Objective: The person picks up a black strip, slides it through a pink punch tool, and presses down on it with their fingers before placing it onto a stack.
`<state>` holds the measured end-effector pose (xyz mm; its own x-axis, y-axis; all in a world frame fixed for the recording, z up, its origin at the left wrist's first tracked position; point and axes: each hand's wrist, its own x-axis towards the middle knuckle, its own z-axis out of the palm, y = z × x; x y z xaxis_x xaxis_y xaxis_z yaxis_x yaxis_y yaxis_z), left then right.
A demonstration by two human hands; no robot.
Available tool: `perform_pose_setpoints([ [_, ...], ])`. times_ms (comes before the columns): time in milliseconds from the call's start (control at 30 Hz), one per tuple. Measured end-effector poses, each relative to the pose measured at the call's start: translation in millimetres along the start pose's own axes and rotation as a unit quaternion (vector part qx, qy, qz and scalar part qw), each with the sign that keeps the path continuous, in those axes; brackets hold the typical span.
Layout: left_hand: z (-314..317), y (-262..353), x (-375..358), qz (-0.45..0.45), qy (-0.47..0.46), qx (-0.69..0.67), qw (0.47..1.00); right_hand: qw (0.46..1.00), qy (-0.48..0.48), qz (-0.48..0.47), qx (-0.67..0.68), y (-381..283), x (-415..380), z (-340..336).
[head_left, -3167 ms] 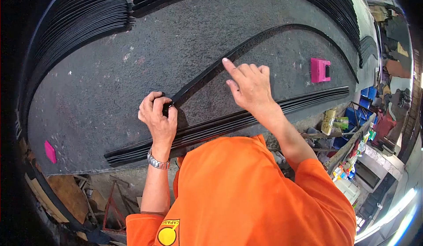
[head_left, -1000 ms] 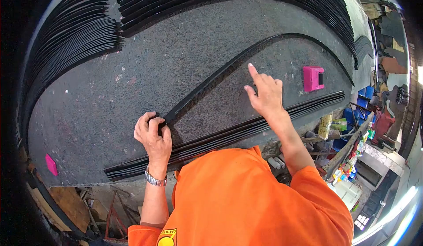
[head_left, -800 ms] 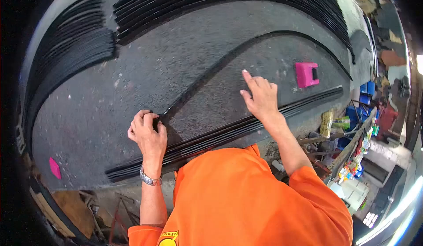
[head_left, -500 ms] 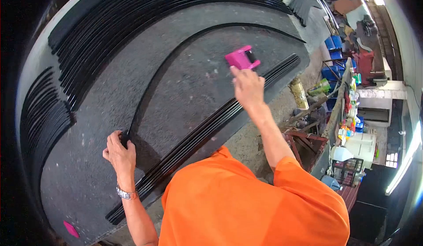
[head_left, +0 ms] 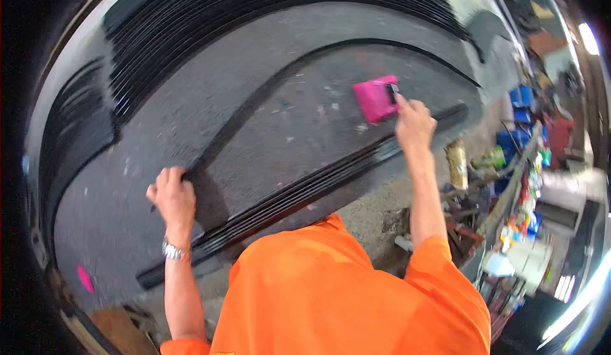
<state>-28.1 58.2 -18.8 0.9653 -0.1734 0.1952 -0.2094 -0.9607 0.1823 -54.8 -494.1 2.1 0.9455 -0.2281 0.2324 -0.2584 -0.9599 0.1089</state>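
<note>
Left hand [head_left: 172, 196] curls closed on the left end of the black strip [head_left: 356, 42], which arches across the tabletop [head_left: 267, 142] toward its right edge. Right hand [head_left: 417, 125] meets the pink block [head_left: 375, 99], index finger extended; blur obscures any grip. Steady the strip firmly; avoid nudging its arch.

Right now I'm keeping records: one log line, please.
left hand: gripping strip end | right hand: at pink block, grip unclear | strip: curved across table
</note>
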Motion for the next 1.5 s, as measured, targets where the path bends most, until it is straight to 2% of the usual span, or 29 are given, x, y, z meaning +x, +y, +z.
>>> perform_pose_setpoints([
  [67,-1,6,-3,-0.011,0.015,-0.002,1.000,0.999,-0.008,-0.024,-0.022,0,1,0],
  [133,4,7,-7,-0.023,0.021,0.006,0.999,0.997,0.032,-0.058,0.041,-19,-2,-9],
  [233,8,10,-12,-0.032,0.022,0.026,0.999,0.962,-0.039,-0.146,0.227,-82,-9,-20],
  [300,9,12,-12,-0.038,0.019,0.030,0.999,0.951,-0.074,-0.188,0.232,-141,-25,-28],
  [400,8,14,-12,-0.045,0.015,0.034,0.998,0.914,-0.107,-0.241,0.309,-211,-38,-20],
  [533,11,14,-13,-0.058,0.000,0.057,0.997,0.881,-0.121,-0.293,0.351,-267,-43,-14],
  [1367,10,13,-10,-0.079,0.007,0.005,0.997,0.848,-0.111,-0.380,0.353,-326,-44,-15],
  [1500,9,13,-9,-0.079,0.003,0.002,0.997,0.857,-0.111,-0.373,0.337,-323,-43,-14],
])
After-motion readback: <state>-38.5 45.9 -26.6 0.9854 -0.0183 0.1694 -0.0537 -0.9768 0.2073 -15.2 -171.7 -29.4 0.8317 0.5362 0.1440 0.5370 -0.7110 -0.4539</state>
